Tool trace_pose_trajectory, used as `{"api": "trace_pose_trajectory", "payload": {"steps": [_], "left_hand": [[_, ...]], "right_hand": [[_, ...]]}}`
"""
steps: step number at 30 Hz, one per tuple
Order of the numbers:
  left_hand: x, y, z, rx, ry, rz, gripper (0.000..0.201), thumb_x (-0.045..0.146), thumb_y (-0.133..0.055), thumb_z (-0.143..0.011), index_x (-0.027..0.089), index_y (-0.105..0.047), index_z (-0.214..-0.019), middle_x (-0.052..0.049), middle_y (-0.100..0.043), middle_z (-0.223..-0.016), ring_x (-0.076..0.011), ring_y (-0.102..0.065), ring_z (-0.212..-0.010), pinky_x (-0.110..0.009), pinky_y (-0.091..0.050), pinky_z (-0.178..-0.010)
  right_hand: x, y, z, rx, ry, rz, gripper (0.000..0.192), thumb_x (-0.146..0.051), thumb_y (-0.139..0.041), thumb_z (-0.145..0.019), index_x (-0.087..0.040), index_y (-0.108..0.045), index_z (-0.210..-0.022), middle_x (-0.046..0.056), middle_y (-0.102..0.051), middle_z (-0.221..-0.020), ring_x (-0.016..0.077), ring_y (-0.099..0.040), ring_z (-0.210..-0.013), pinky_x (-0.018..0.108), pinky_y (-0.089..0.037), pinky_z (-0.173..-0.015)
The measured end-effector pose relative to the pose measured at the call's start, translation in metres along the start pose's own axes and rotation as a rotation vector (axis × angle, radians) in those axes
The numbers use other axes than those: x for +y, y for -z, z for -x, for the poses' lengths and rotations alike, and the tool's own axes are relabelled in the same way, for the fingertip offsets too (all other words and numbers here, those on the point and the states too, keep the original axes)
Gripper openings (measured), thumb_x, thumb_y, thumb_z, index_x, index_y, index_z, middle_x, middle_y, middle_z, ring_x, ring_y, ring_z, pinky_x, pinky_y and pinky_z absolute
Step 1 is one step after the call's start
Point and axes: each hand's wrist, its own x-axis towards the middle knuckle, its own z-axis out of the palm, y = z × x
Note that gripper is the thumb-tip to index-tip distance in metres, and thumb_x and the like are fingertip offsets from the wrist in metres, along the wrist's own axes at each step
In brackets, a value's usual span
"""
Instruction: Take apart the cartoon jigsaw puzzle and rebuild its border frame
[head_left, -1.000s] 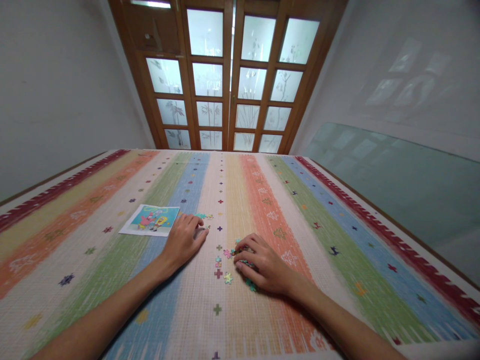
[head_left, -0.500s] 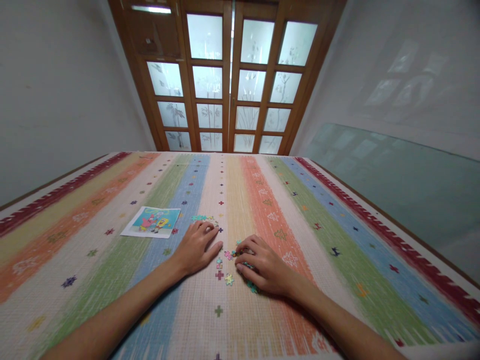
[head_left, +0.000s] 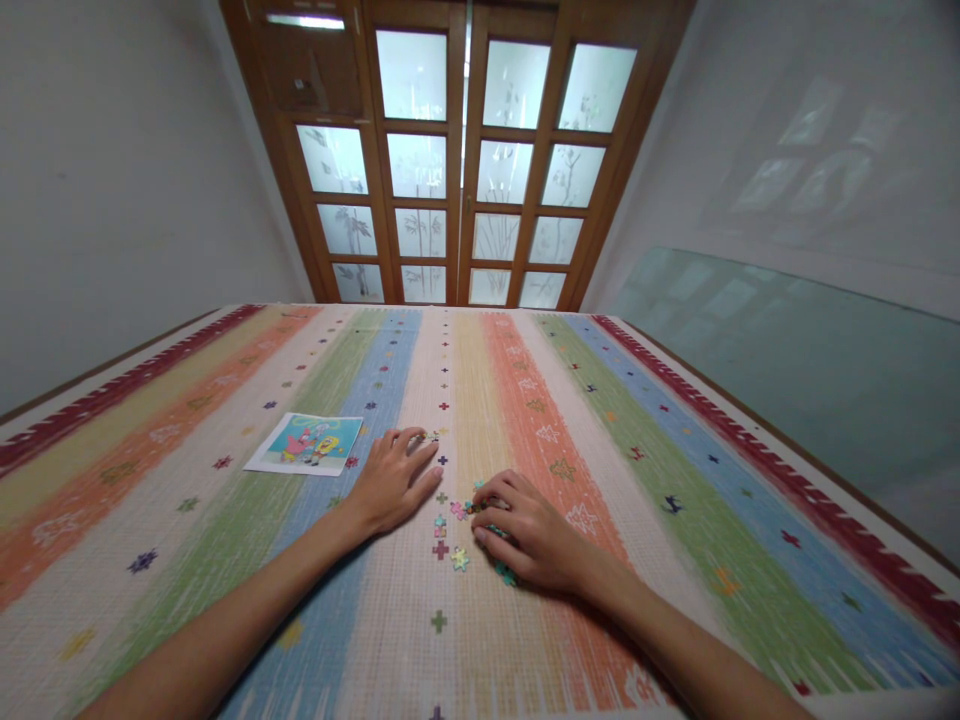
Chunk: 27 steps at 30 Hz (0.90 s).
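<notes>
My left hand (head_left: 394, 480) lies palm down with its thumb held apart from the fingers. Its fingertips cover most of a small group of jigsaw pieces (head_left: 433, 437), of which only a bit shows past them. My right hand (head_left: 529, 535) rests with bent, slightly spread fingers over a second heap of jigsaw pieces (head_left: 504, 574), mostly hidden beneath it. Between the hands lie a few loose pieces: a pink one (head_left: 458, 510), a yellow-green one (head_left: 460, 559) and a teal and pink one (head_left: 440, 527).
To the left of my left hand lies a printed cartoon picture (head_left: 306, 444). A striped tablecloth (head_left: 390, 620) with small printed crosses and figures covers the table. Wooden doors with glass panes (head_left: 457, 150) stand beyond the far edge; a pale green panel (head_left: 787, 370) leans at the right.
My left hand has shifted slightly forward, and its fingers now cover the teal pieces that showed beyond them before. The right hand stays over its heap.
</notes>
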Motion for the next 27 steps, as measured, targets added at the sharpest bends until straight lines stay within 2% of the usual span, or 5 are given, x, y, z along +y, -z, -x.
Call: {"api": "trace_pose_trajectory", "payload": {"steps": [16,27], "left_hand": [[-0.0051,-0.0011,0.0001,0.042,0.035,0.008,0.034,0.04,-0.049,-0.101,0.022,-0.069,-0.122,-0.013,-0.061,-0.131,-0.0336,-0.05,-0.116,-0.054,-0.042,-0.1],[-0.0056,0.0011,-0.002,-0.022,0.014,0.064,0.037,0.042,-0.05,-0.099,0.02,-0.068,-0.124,-0.011,-0.068,-0.133,-0.0348,-0.054,-0.115,-0.057,-0.042,-0.099]], "right_hand": [[0.0005,-0.0004,0.0011,-0.025,-0.015,-0.004,0.02,-0.022,-0.053,-0.101,-0.016,-0.072,-0.096,0.011,-0.068,-0.103,0.0237,-0.056,-0.098,0.041,-0.047,-0.088],[-0.0001,-0.0005,0.0007,-0.045,-0.012,0.0,0.021,-0.022,-0.052,-0.102,-0.016,-0.072,-0.096,0.011,-0.068,-0.102,0.0236,-0.056,-0.098,0.041,-0.048,-0.088]]}}
